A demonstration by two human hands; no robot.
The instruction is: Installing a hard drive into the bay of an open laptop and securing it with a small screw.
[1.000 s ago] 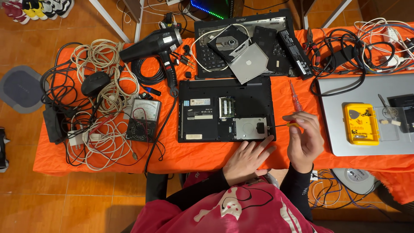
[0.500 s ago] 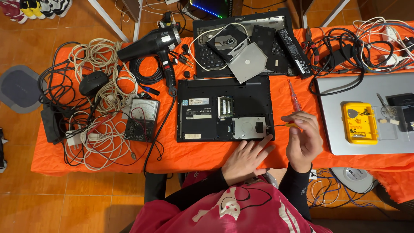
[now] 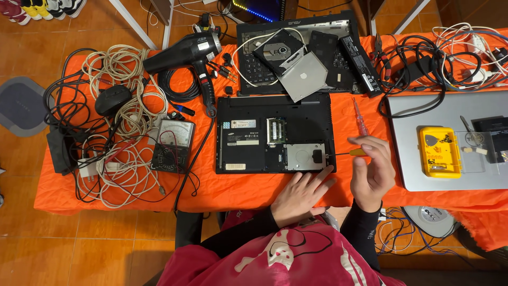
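Note:
A black laptop (image 3: 254, 132) lies upside down on the orange table cover (image 3: 132, 196), its bottom panels off so the memory and the silver hard drive (image 3: 301, 157) show. My right hand (image 3: 372, 172) holds a screwdriver with a yellow handle (image 3: 355, 152); its tip points left at the laptop's right edge beside the drive. My left hand (image 3: 300, 195) rests flat on the cover at the laptop's near right corner, fingers spread and touching its edge.
A black heat gun (image 3: 185, 53), a coil of cables (image 3: 116, 122) and an analog multimeter (image 3: 172, 144) lie left. Behind sits another opened laptop with an optical drive (image 3: 296, 63). Right: a silver laptop (image 3: 450, 106) bearing a yellow parts box (image 3: 439, 151), and a red screwdriver (image 3: 361, 117).
The view has shifted slightly. Both hands stay in nearly the same place, the screwdriver still at the laptop's right edge.

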